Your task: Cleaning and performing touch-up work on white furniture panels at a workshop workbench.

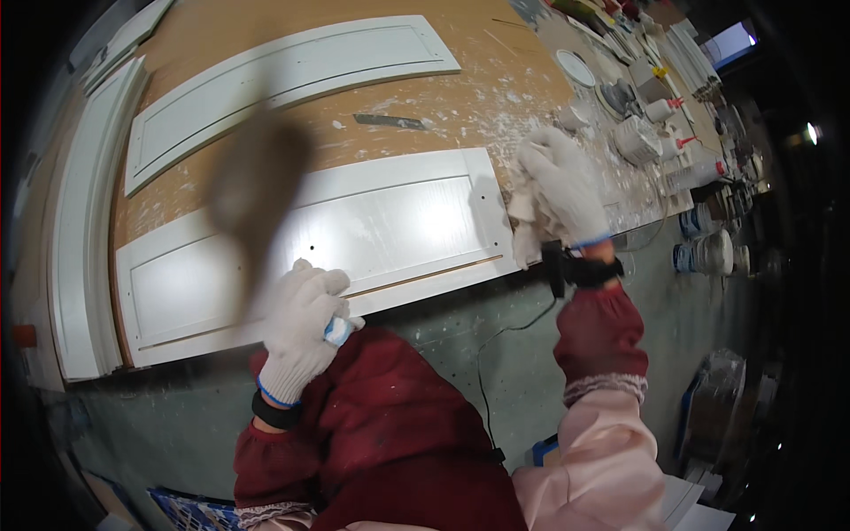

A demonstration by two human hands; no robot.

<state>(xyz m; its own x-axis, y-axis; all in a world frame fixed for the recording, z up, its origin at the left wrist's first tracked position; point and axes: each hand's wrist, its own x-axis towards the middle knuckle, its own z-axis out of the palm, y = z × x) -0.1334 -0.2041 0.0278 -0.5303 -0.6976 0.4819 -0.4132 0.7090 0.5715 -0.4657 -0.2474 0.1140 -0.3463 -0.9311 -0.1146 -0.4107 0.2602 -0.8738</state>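
Note:
A white framed panel, like a cabinet door, lies along the near edge of the worktable, with small dark holes and a long slot by its front edge. My left hand, in a white knitted glove, is at that front edge with its fingers curled. A small blue-and-white piece shows by its thumb; whether it is held or wrapped on I cannot tell. Past the panel's right end, my gloved right hand is closed on a crumpled beige cloth. A blurred dark shape close to the camera hides part of the panel.
A second white panel lies farther back, with a flat grey strip between the two. Long white boards are stacked at the left. Bottles, jars and tools crowd the right side. A cable hangs from my right wrist.

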